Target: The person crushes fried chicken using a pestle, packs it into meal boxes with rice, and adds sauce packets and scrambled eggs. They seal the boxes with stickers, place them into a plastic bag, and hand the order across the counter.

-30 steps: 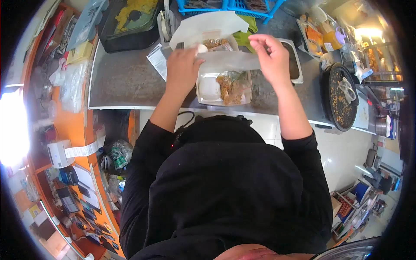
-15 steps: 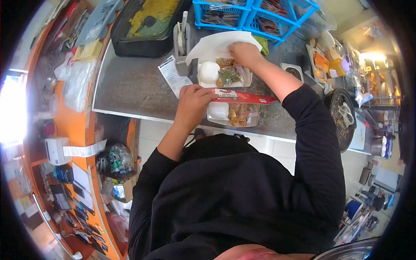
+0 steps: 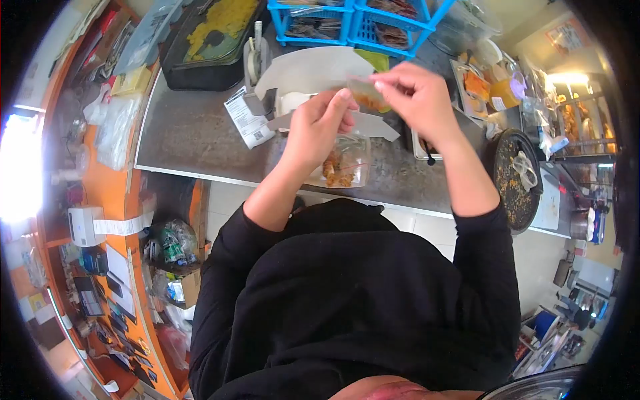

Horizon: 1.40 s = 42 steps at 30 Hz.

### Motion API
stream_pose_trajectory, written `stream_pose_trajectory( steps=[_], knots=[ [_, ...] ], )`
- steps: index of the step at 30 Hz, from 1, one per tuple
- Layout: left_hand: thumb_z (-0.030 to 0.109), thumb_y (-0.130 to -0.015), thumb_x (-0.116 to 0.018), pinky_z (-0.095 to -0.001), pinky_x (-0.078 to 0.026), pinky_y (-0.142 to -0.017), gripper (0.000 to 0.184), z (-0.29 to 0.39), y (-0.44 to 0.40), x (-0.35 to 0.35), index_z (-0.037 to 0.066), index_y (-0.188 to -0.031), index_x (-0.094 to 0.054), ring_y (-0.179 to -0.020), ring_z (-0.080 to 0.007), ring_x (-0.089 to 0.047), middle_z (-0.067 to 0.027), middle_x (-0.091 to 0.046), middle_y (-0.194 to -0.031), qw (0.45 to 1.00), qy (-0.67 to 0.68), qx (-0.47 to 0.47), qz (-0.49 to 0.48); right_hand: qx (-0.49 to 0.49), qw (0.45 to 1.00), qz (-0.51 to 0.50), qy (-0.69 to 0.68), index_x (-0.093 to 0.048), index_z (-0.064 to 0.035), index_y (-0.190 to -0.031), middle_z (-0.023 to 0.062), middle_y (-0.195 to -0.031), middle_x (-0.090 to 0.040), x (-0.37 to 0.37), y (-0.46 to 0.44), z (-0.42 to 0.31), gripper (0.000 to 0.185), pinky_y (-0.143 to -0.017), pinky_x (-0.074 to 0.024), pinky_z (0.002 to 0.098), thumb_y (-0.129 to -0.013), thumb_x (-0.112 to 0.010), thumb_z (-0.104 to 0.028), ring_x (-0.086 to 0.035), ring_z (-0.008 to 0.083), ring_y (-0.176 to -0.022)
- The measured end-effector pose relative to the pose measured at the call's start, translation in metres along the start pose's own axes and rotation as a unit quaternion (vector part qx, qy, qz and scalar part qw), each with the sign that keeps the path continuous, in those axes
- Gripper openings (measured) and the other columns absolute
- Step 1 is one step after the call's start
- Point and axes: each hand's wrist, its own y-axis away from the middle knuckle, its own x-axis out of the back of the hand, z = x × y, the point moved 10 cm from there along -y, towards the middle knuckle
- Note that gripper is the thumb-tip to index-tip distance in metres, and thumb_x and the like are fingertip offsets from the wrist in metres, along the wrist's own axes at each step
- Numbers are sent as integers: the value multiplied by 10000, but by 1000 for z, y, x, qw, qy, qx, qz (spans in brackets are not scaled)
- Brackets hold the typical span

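Both my hands are raised over two open paper food boxes on the metal counter. My left hand [image 3: 323, 120] is closed in a pinch above the nearer box; what its fingers hold, if anything, is hidden. My right hand [image 3: 415, 100] pinches the edge of a small clear plastic bag [image 3: 367, 92] with something orange in it, over the farther box. In the nearer box [image 3: 360, 180] lies browned food [image 3: 339, 170] behind clear plastic. The farther box has its white lid [image 3: 313, 70] standing open, and my left hand partly covers its contents.
A printed receipt [image 3: 249, 121] lies left of the boxes. Behind are a black tray with yellow food [image 3: 220, 30], a grey holder [image 3: 256, 63] and blue baskets [image 3: 390, 33]. A round black pan [image 3: 517, 180] stands at the right, near a metal container [image 3: 421, 145].
My right hand has risen out of the farther box with a small bag. My left hand has left the red-printed flap and moved up and right, close to the right.
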Motion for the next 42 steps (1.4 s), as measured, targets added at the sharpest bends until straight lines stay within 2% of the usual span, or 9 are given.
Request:
stream_pose_trajectory(
  steps=[6, 17, 24, 27, 30, 31, 35, 38, 42],
  knots=[
    [235, -984, -504, -235, -464, -617, 273, -40, 2, -84, -10, -922, -606, -667, -92, -563, -22, -588, -730, 990, 73, 85, -87, 155, 976, 125, 93, -688, -46, -872, 67, -773, -623, 34, 90, -16, 141, -589, -501, 310, -735, -720, -43, -616, 232, -653],
    [146, -942, -576, -218, -430, -577, 194, -60, 23, -159, -8, -846, -646, -631, -70, -562, -13, -619, -714, 986, -126, 24, -111, -181, 975, -61, -112, -678, -33, -928, 101, -772, -691, 56, 144, 94, 157, -652, -519, 286, -807, -684, -132, -683, 182, -699],
    [170, -882, -647, -252, -435, -560, 196, -51, 38, -177, -2, -797, -610, -579, -107, -543, -55, -593, -656, 940, -323, 0, -111, -70, 997, 16, 24, -611, -32, -813, 110, -718, -653, 76, 145, 94, 119, -608, -503, 353, -752, -683, -105, -649, 273, -667],
    [184, -795, -714, -330, -450, -565, 196, -36, 41, -165, 24, -810, -603, -560, -227, -546, -59, -597, -685, 907, -416, 8, -62, -28, 999, 30, 26, -591, -31, -797, 113, -705, -644, 81, 144, 84, 131, -592, -496, 365, -737, -690, -91, -641, 283, -660],
    [235, -719, -791, -371, -474, -685, 372, -4, 45, -160, 53, -978, -596, -780, -266, -603, -102, -627, -954, 936, -342, -84, -3, -25, 999, 6, -42, -592, -27, -808, 112, -709, -653, 84, 140, 80, 128, -584, -499, 341, -740, -687, -80, -656, 241, -654],
    [286, -629, -856, -415, -455, -825, 706, 15, 51, -166, 50, -1186, -492, -1004, -320, -559, -152, -541, -1176, 899, -356, -257, 9, -52, 995, -17, -85, -592, -23, -813, 112, -711, -656, 84, 138, 81, 125, -584, -501, 332, -744, -683, -76, -660, 226, -652],
    [277, -581, -882, -441, -439, -886, 842, -3, 47, -182, 25, -1238, -420, -1061, -352, -534, -162, -541, -1123, 906, -327, -269, 12, -194, 928, -157, -276, -608, 2, -858, 118, -707, -663, 56, 145, 86, 145, -593, -511, 301, -752, -675, -70, -668, 179, -646],
    [248, -570, -888, -433, -457, -867, 819, -34, 39, -182, 33, -1214, -430, -1031, -345, -562, -149, -577, -1052, 931, -296, -211, -11, -40, 973, -99, -203, -629, -10, -920, 112, -748, -669, 69, 132, 76, 135, -618, -513, 300, -792, -642, -48, -672, 204, -681],
    [223, -630, -859, -383, -491, -782, 626, -40, 34, -171, 57, -1109, -492, -908, -298, -601, -140, -594, -980, 937, -315, -149, 7, -8, 998, -59, -13, -669, -112, -1019, 77, -882, -637, 97, 115, 117, 245, -715, -504, 350, -813, -583, -13, -643, 256, -842]
  ],
)
